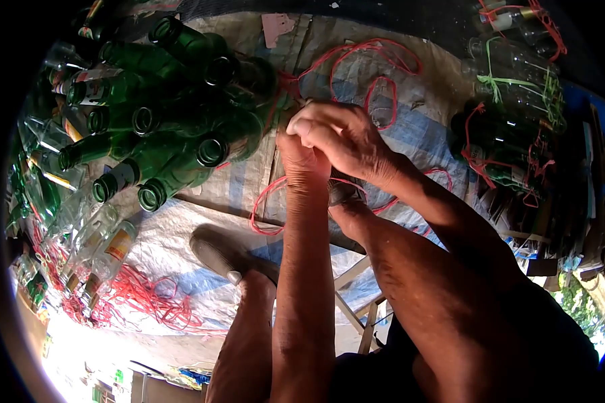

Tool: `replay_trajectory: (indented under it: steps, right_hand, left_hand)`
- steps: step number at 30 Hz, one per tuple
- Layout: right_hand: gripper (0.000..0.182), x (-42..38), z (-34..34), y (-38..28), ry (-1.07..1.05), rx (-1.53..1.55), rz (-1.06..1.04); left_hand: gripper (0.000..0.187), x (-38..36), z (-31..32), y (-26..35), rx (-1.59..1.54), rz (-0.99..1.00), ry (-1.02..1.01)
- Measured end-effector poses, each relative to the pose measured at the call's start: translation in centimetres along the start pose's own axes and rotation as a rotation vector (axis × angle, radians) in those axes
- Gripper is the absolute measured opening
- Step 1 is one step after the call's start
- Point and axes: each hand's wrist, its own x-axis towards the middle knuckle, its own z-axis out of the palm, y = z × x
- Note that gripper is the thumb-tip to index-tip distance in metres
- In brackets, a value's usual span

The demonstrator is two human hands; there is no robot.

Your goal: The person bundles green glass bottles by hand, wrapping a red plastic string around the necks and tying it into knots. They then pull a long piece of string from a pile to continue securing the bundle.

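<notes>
Head view, groundsheet: pale with blue stripes (pixel 161 235), spread under my shoes (pixel 216 247) and the bottles, presumably to keep things off the ground;
Green bottles: crowded ahead, on my left (pixel 188 161), mouths facing roughly one way, likely so the bodies pack snugly; whether upright or leaning, I cannot tell;
Tied bottles: on my right, clear ones in green twine (pixel 511 82) and dark ones (pixel 497 148) crossed with red, seemingly to hold each lot together;
Clear bottles: at far left (pixel 117 248), beside a red tangle (pixel 151 299);
Hands: left hand (pixel 301 153) and right hand (pixel 343 134) meet just beside the green bottles, fingers curled; their grip is hidden, so I cannot tell what they hold;
Red cord: reaches the bottles near my fingers (pixel 288 80), loose loops lying on the sheet.
</notes>
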Motion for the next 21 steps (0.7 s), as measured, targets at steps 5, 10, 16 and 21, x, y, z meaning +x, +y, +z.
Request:
replay_trajectory:
  steps: [5,10,16,21]
  right_hand:
    - [0.031,2.9,-2.8,0.7,0.268,0.134,0.303]
    - [0.024,5.0,-3.0,4.1,-0.081,0.21,0.587]
    - [0.022,5.4,-3.4,5.7,-0.181,0.32,0.596]
    - [0.021,5.9,-4.0,6.0,-0.233,0.299,0.521]
  left_hand:
    - [0.015,1.0,0.7,1.0,-0.889,-0.419,-0.002]
    - [0.011,1.4,0.5,1.3,-0.952,-0.438,-0.114]
    - [0.014,1.5,0.2,1.5,-0.9,-0.488,-0.129]
    - [0.017,1.5,0.2,1.5,-0.823,-0.491,-0.135]
